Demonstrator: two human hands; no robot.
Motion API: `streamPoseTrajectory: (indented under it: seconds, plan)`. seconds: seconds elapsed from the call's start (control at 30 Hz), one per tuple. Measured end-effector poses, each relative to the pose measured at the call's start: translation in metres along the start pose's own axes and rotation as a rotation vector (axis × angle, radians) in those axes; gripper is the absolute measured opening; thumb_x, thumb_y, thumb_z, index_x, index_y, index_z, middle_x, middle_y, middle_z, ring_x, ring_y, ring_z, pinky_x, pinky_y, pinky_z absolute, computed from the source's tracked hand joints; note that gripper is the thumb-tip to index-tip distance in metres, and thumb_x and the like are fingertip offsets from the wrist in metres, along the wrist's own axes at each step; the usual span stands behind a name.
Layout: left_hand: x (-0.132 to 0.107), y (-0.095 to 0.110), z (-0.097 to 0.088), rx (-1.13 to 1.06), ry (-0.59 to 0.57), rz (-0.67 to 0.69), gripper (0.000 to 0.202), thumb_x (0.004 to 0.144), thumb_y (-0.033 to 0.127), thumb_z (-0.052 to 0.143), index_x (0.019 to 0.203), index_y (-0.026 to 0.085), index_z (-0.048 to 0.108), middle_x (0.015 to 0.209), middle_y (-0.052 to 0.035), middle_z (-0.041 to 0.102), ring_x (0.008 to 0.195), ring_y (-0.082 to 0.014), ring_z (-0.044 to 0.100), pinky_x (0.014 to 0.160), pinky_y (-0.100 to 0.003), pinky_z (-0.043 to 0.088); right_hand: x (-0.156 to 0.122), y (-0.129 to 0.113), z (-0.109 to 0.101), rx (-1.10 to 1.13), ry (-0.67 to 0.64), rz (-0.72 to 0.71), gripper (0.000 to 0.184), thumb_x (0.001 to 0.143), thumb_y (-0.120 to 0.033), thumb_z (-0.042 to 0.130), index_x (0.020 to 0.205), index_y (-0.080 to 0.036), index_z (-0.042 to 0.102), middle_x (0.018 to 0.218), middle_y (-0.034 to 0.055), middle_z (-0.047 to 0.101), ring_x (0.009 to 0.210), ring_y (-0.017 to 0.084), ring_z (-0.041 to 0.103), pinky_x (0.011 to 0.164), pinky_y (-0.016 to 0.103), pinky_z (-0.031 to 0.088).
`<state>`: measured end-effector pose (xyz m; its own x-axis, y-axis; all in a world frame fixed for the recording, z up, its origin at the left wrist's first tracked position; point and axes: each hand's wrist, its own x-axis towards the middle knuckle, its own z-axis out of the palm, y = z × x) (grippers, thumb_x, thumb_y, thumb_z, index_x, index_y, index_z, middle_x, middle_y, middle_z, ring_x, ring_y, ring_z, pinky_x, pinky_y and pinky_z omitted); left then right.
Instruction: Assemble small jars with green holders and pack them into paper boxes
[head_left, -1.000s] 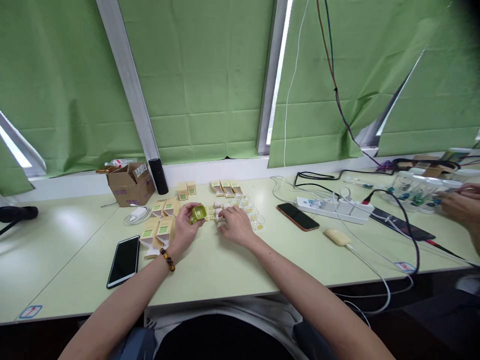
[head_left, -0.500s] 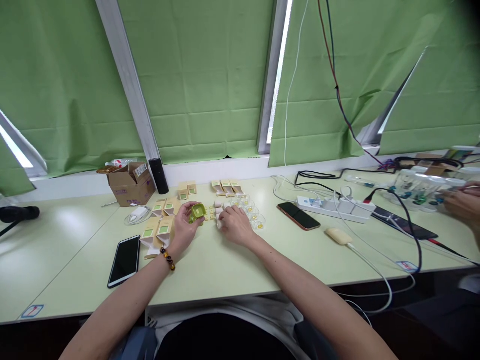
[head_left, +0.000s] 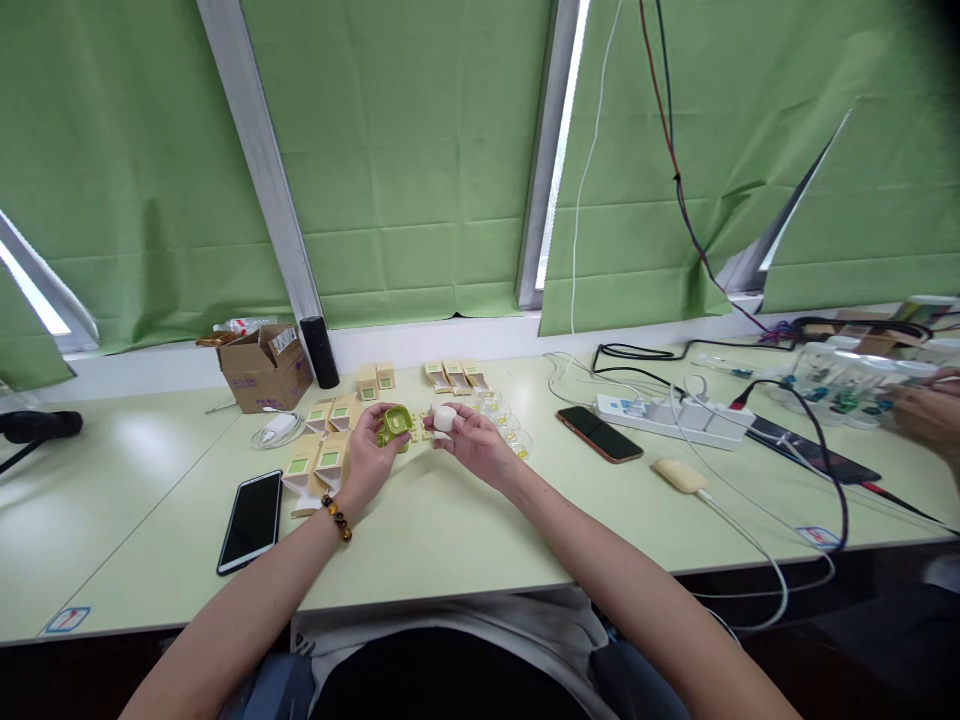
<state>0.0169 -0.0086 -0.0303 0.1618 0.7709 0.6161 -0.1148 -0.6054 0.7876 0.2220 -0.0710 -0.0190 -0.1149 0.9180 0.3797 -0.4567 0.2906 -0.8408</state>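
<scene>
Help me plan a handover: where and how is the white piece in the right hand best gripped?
Probably pinch the white piece by its rounded left edge, coming from the left: the right hand holds it from the right.

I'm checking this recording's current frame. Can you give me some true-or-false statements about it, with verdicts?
1. The left hand holds a green container. True.
2. The right hand is empty. False: it holds a white rounded piece.
3. The black cylinder stands just right of the cardboard box. True.
4. The white power strip lies between those two hands. False: it lies right of both.
5. Another person's hand shows at the right edge. True.
</scene>
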Motion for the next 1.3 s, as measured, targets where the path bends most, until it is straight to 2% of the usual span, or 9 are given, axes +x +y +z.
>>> streamPoseTrajectory:
  seconds: [0.27, 0.5, 0.77, 0.93, 1.0, 1.3]
  plan:
    - [-0.001, -0.001, -0.001, 0.046, -0.012, 0.013, 0.048, 0.081, 0.025, 0.083, 0.123, 0.022, 0.061, 0.127, -0.0107, 0.070, 0.117, -0.0245, 0.069, 0.096, -0.039, 0.062, 0.000, -0.001, -0.001, -0.017, 0.036, 0.036, 0.047, 0.083, -0.062, 0.080, 0.110, -0.024, 0.068, 0.112, 0.0115, 0.078, 0.106, 0.028, 0.073, 0.085, 0.042, 0.059]
    - [-0.002, -0.001, 0.000, 0.043, -0.021, 0.017, 0.048, 0.080, 0.024, 0.083, 0.123, 0.021, 0.062, 0.127, -0.0109, 0.069, 0.115, -0.0238, 0.068, 0.095, -0.038, 0.061, -0.001, 0.002, -0.002, 0.027, 0.089, -0.010, 0.046, 0.075, -0.044, 0.091, 0.111, -0.029, 0.066, 0.112, 0.0045, 0.074, 0.095, 0.021, 0.069, 0.080, 0.035, 0.058]
    - [-0.003, -0.004, 0.002, 0.058, -0.033, 0.039, 0.046, 0.079, 0.021, 0.083, 0.121, 0.023, 0.065, 0.127, -0.0089, 0.070, 0.118, -0.0242, 0.067, 0.107, -0.043, 0.054, -0.001, 0.004, 0.002, -0.100, 0.069, -0.068, 0.045, 0.073, -0.038, 0.092, 0.113, -0.026, 0.074, 0.099, 0.0025, 0.070, 0.093, 0.020, 0.066, 0.096, 0.042, 0.061]
    - [-0.004, -0.008, 0.001, 0.124, -0.051, 0.063, 0.046, 0.079, 0.018, 0.081, 0.122, 0.024, 0.067, 0.128, -0.0079, 0.071, 0.120, -0.0249, 0.067, 0.106, -0.043, 0.055, 0.001, 0.013, 0.000, -0.201, 0.105, -0.121, 0.060, 0.067, -0.032, 0.096, 0.122, -0.026, 0.073, 0.114, 0.0045, 0.072, 0.101, 0.020, 0.068, 0.091, 0.037, 0.063]
    - [-0.005, -0.009, 0.000, 0.153, -0.058, 0.074, 0.046, 0.080, 0.017, 0.079, 0.123, 0.024, 0.067, 0.128, -0.0080, 0.071, 0.121, -0.0249, 0.067, 0.107, -0.043, 0.054, 0.002, 0.015, -0.001, -0.217, 0.123, -0.140, 0.061, 0.065, -0.031, 0.097, 0.121, -0.026, 0.073, 0.120, 0.0051, 0.071, 0.104, 0.020, 0.069, 0.089, 0.034, 0.063]
    - [-0.007, -0.002, -0.001, 0.292, -0.118, 0.192, 0.043, 0.083, 0.015, 0.079, 0.124, 0.024, 0.069, 0.127, -0.0079, 0.070, 0.123, -0.0254, 0.065, 0.111, -0.044, 0.050, 0.004, 0.019, -0.003, -0.282, 0.143, -0.141, 0.049, 0.071, -0.042, 0.096, 0.112, -0.023, 0.075, 0.104, 0.0056, 0.077, 0.098, 0.023, 0.073, 0.089, 0.039, 0.063]
